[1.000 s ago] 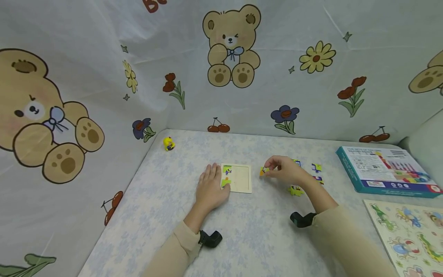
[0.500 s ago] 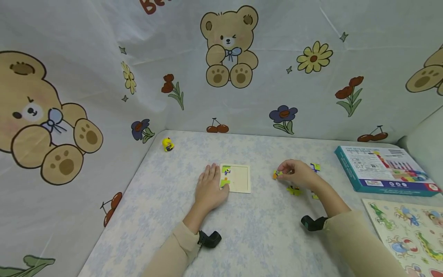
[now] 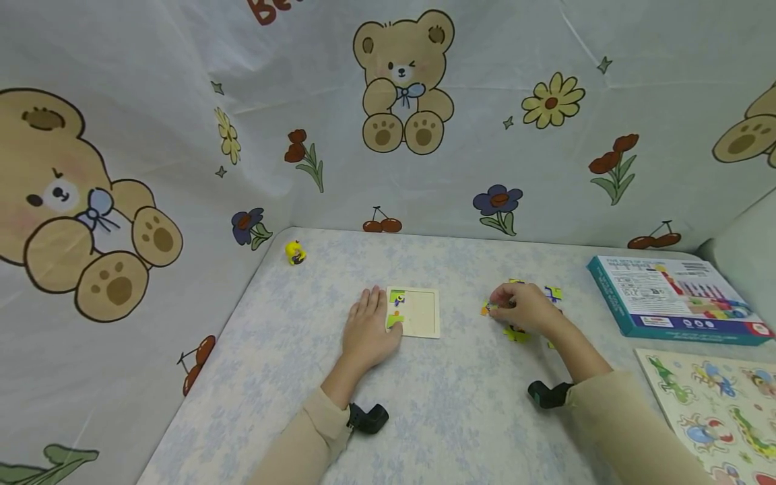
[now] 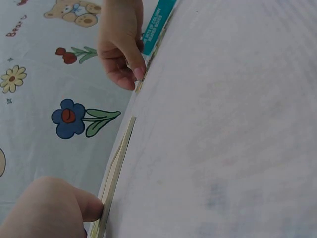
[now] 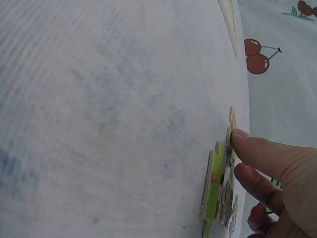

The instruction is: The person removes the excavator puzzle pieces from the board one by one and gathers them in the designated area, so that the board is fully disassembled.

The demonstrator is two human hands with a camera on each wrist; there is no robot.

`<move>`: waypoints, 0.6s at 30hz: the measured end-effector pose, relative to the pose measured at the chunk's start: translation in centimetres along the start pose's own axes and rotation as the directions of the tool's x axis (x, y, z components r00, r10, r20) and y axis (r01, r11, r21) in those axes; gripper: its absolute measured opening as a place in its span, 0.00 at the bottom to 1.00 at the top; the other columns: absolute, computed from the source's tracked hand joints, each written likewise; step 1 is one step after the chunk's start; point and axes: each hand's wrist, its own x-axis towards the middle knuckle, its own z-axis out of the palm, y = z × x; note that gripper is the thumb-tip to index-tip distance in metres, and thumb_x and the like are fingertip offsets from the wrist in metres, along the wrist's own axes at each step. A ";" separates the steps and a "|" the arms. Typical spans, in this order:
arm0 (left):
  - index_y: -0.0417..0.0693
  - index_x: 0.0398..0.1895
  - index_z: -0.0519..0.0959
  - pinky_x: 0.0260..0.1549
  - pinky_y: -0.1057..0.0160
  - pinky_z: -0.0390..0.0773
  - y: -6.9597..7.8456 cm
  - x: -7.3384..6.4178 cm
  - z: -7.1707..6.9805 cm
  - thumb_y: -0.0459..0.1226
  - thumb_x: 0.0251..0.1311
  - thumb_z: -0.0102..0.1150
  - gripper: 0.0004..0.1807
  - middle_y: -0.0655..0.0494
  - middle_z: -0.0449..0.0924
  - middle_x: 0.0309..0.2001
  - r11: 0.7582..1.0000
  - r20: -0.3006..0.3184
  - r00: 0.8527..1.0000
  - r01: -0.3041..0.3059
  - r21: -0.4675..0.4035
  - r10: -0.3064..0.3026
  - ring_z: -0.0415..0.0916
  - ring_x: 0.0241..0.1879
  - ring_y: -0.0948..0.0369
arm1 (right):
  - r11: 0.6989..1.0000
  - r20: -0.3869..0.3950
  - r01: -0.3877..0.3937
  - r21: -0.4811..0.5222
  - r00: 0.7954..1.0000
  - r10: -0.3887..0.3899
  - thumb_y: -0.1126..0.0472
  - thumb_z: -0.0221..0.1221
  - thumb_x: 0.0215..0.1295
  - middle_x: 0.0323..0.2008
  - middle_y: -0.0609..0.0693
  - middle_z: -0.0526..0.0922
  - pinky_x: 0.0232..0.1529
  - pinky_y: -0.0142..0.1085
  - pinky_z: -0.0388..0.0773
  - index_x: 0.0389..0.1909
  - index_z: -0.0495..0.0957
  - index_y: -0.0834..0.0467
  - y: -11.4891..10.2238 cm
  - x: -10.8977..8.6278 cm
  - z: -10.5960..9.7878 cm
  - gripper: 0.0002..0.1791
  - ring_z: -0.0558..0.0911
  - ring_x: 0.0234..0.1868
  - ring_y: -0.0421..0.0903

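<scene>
A square wooden puzzle tray (image 3: 422, 313) lies on the table, with two green-and-yellow pieces (image 3: 397, 298) along its left side. My left hand (image 3: 370, 330) rests along the tray's left edge, its fingers extended and its thumb (image 4: 89, 206) over the rim. To the right, my right hand (image 3: 526, 308) pinches an orange-and-yellow puzzle piece (image 3: 486, 308) between thumb and fingertips, low over the table. Several loose puzzle pieces, among them a green one (image 5: 213, 186), lie beneath and around that hand, which partly hides them.
A teal-edged box (image 3: 679, 300) lies at the back right. In front of it is a board with printed insects (image 3: 715, 411). A small yellow toy figure (image 3: 295, 252) stands at the back left corner. A cloth printed with bears (image 3: 403, 81) hangs behind the table.
My right hand has moved right, away from the tray, carrying the orange-and-yellow puzzle piece to the loose pieces. It has barely moved in the last half second. The left hand stays put.
</scene>
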 end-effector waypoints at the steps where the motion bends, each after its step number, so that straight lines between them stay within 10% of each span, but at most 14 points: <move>1: 0.46 0.80 0.47 0.78 0.50 0.42 0.0 0.0 0.0 0.54 0.67 0.41 0.42 0.52 0.40 0.81 1.000 -0.001 1.000 0.000 -0.002 0.000 0.33 0.81 0.54 | 1.000 0.000 0.005 0.002 1.000 -0.005 0.54 0.66 0.64 0.43 0.51 0.81 0.37 0.36 0.77 0.45 0.81 0.52 -0.1 0.0 0.0 0.12 0.78 0.45 0.49; 18: 0.45 0.80 0.47 0.78 0.49 0.40 0.0 0.0 -0.2 0.52 0.72 0.34 0.38 0.52 0.40 0.81 1.000 0.005 1.000 0.000 -0.022 0.000 0.34 0.81 0.54 | 0.979 -0.063 0.191 0.071 0.980 -0.187 0.57 0.65 0.65 0.39 0.50 0.82 0.47 0.44 0.74 0.53 0.83 0.53 -8.8 3.9 5.1 0.16 0.76 0.43 0.49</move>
